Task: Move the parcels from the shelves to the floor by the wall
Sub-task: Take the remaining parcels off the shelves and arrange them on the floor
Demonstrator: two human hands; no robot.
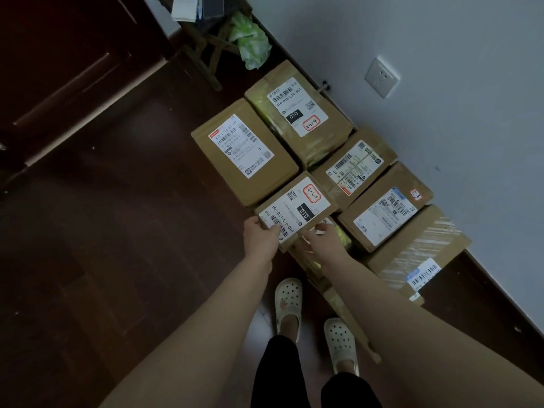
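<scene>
Several brown cardboard parcels with white shipping labels lie on the dark wooden floor along the white wall. A small parcel with a red-framed sticker sits at the near edge of the group. My left hand grips its near-left corner. My right hand holds its near-right edge, fingers curled against the side. Beyond it lie a larger parcel and a taped parcel. To the right lie three more parcels, one by the wall, one beside it and a tape-wrapped one.
A dark wooden door stands at the left. A folding stool with a green plastic bag sits at the top by the wall. A wall socket is above the parcels. My feet in white clogs stand near another parcel partly hidden under my right arm.
</scene>
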